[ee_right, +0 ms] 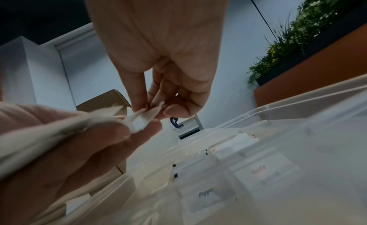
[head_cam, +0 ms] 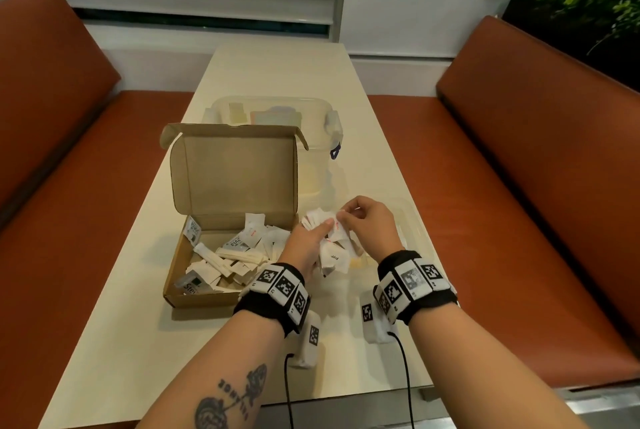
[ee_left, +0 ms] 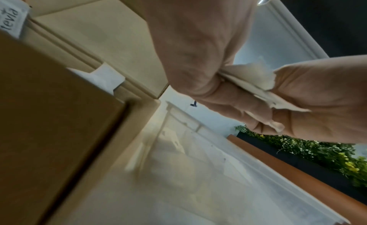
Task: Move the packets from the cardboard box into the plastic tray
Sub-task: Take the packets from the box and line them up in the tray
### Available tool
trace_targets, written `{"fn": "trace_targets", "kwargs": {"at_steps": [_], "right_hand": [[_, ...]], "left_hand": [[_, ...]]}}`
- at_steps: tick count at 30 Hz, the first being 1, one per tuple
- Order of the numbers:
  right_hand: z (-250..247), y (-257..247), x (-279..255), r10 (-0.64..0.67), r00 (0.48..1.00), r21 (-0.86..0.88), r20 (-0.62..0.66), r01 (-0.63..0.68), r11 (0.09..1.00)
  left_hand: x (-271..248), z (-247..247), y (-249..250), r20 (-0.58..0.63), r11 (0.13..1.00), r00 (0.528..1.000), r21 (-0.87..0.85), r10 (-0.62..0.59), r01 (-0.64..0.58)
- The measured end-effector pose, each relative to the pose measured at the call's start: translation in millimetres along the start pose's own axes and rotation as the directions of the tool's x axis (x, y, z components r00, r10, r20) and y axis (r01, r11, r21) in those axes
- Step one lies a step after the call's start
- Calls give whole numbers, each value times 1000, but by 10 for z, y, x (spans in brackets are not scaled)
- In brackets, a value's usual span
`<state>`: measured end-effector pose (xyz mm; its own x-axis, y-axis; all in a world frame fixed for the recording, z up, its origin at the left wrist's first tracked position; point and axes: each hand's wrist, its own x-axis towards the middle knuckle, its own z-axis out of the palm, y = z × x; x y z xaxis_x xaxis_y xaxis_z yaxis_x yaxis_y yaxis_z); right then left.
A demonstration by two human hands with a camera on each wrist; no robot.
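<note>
My right hand (ee_right: 164, 68) pinches one white packet (ee_right: 147, 116) with thumb and fingertips. My left hand (ee_right: 65, 157) grips a bunch of white packets (ee_right: 49, 131) just beside it. Under both hands is the clear plastic tray (ee_right: 298, 99), with more packets (ee_right: 264, 173) lying inside. Behind stands the cardboard box (ee_right: 105, 101).

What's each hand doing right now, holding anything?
Left hand: grips a bunch of white packets.
Right hand: pinches one packet from that bunch, above the plastic tray.
</note>
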<state>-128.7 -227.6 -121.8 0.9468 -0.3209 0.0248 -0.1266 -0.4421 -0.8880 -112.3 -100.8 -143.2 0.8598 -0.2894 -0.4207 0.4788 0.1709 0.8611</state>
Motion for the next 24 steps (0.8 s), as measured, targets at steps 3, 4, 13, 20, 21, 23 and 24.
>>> {"fn": "trace_targets", "kwargs": {"at_steps": [3, 4, 13, 20, 21, 23, 24], "right_hand": [[-25, 16, -10, 18, 996, 19, 87, -20, 1000], [-35, 25, -11, 32, 994, 26, 105, -35, 999], [-460, 171, 187, 40, 999, -171, 32, -34, 985], [-562, 321, 300, 111, 953, -614, 283, 91, 784], [-538, 332, 300, 116, 944, -625, 309, 110, 773], [-491, 348, 292, 117, 935, -634, 336, 133, 762], [-476, 357, 288, 113, 933, -635, 341, 140, 760]], "left_hand": [[20, 9, -31, -12, 1000, 1000, -9, 8, -8], [30, 8, -44, -21, 1000, 1000, -19, 7, -8], [139, -87, -107, -69, 982, 998, -188, -2, -11], [149, -137, -108, -130, 981, 990, -192, -54, 29], [156, -136, -109, -131, 980, 990, -198, -55, 28], [174, -133, -118, -128, 979, 990, -204, -51, 24], [180, -131, -123, -129, 979, 990, -202, -49, 22]]}}
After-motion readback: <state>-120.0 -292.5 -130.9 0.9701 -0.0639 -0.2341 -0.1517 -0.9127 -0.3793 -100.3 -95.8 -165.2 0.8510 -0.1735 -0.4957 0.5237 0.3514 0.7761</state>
